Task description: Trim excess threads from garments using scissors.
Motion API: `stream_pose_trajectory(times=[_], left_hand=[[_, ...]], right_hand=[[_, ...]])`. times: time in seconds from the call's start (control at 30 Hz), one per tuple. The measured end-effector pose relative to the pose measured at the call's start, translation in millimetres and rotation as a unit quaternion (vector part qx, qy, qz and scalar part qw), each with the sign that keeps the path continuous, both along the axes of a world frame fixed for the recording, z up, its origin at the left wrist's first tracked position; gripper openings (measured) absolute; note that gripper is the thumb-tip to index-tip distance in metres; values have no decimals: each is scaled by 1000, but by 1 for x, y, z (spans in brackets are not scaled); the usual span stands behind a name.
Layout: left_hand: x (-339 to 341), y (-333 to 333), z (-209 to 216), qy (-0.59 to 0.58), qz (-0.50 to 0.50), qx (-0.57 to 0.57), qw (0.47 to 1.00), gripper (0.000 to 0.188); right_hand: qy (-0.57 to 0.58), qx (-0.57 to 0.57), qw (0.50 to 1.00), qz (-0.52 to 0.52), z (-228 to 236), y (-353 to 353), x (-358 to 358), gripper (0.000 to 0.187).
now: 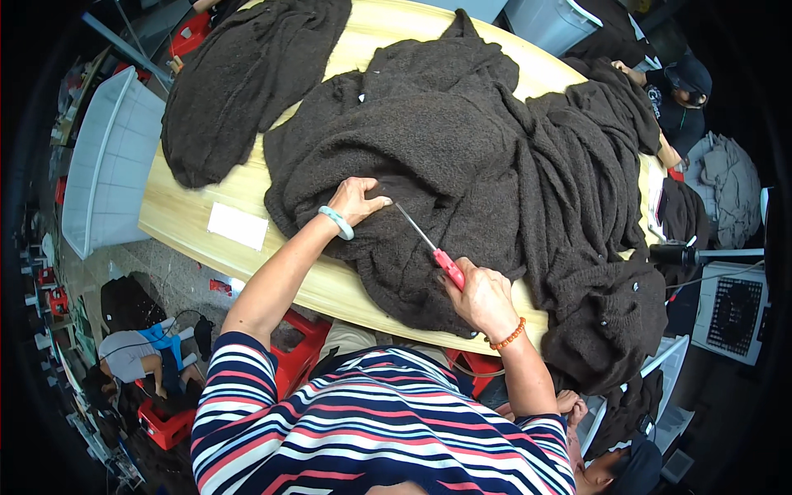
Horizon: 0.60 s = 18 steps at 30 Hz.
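A large dark brown knitted garment (445, 157) lies heaped in folds over the middle of the table. My left hand (356, 201), with a pale green bangle at the wrist, grips a fold of it, fingers partly buried in the knit. In my right hand (485, 299), which wears an orange bead bracelet, is a tool with a red handle and long thin metal shaft (417, 227). The shaft points up and left, its tip close to my left thumb and the knit. What shape the tip has is too small to tell.
More dark knitwear (247, 91) lies at the table's far left, with another bunch (606, 330) at the right. A white paper (238, 226) rests on the pale wooden table (173, 194). Large white bins (107, 165) flank it. A co-worker (681, 95) handles knitwear at right; others sit nearby.
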<state>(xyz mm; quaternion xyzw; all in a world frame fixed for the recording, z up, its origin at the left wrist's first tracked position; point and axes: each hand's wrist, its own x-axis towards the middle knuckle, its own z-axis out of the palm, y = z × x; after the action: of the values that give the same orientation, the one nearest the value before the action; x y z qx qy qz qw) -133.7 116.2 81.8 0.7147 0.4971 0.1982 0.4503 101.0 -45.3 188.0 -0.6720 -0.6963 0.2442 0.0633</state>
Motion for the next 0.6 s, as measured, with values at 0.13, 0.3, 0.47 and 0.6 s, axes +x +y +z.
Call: stream_pose_trajectory(times=[0.13, 0.3, 0.47, 0.6], left_hand=[[-40, -7, 10, 68, -59, -9, 996, 45], [-69, -16, -3, -23, -17, -86, 996, 33], [-62, -24, -10, -49, 20, -8, 999, 25], [-69, -26, -16, -4, 18, -67, 998, 21]], right_hand=[[33, -8, 999, -5, -1, -5, -2, 23], [33, 4, 999, 10, -4, -3, -13, 23], [1, 8, 998, 62, -3, 2, -29, 19], [-5, 9, 998, 67, -6, 3, -30, 21]])
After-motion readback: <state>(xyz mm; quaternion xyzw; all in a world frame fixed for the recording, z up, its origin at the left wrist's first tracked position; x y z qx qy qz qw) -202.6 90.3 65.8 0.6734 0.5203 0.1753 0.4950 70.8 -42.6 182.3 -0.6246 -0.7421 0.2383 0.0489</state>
